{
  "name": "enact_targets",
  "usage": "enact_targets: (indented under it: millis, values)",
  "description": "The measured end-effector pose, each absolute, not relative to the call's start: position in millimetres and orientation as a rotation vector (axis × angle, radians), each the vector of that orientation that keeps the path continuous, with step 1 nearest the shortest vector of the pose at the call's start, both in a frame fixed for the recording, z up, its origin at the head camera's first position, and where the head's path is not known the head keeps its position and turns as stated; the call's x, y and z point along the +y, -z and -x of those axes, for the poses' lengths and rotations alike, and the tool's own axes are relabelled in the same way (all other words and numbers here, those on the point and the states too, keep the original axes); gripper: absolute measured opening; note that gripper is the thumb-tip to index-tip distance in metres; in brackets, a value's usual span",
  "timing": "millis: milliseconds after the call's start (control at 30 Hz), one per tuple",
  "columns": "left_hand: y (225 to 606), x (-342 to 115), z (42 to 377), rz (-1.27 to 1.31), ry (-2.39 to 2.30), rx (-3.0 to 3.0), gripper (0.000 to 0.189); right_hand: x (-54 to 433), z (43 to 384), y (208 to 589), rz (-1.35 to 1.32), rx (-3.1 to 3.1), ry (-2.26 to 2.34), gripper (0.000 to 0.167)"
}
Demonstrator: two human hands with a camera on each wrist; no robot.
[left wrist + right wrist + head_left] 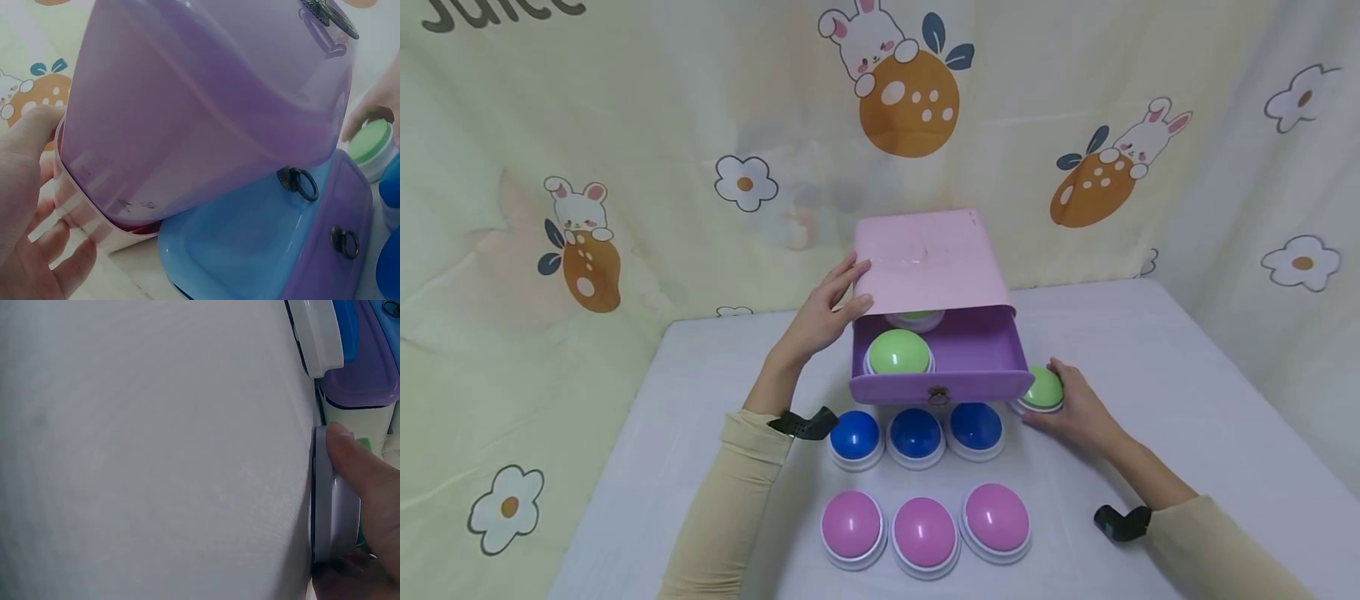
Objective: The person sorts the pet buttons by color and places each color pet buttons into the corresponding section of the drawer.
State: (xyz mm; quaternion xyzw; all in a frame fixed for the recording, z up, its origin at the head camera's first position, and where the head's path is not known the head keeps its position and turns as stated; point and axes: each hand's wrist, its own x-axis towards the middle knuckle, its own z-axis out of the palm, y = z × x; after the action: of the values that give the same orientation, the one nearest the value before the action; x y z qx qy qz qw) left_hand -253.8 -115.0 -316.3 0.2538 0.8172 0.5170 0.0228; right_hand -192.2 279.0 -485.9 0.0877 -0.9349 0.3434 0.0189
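Observation:
A small pink cabinet stands at the back of the table with its top purple drawer pulled out. Inside that drawer lies a green dome button on a white base; another, partly hidden by the cabinet top, sits behind it. My left hand rests against the cabinet's left side and top edge. To the right of the drawer, my right hand grips a third green dome button by its white base. In the right wrist view that base stands against the white tabletop, thumb on its rim.
Below the drawer front sits a row of three blue dome buttons. Nearer me is a row of three pink ones. The left wrist view shows a blue drawer and a lower purple drawer with ring pulls. A printed curtain hangs behind.

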Motion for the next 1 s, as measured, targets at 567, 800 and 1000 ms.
enact_targets:
  millis: [567, 800, 1000]
  values:
    - [320, -112, 256, -0.798, -1.619, 2.507, 0.055, 281, 185, 462, -0.189, -2.96, -0.999, 0.094]
    - [318, -113, 255, -0.801, -1.62, 2.507, 0.055, 280, 182, 422, -0.21, -2.859, -1.026, 0.087]
    - [318, -116, 255, -0.802, -1.635, 2.505, 0.055, 270, 178, 381, -0.178, -2.787, -1.069, 0.087]
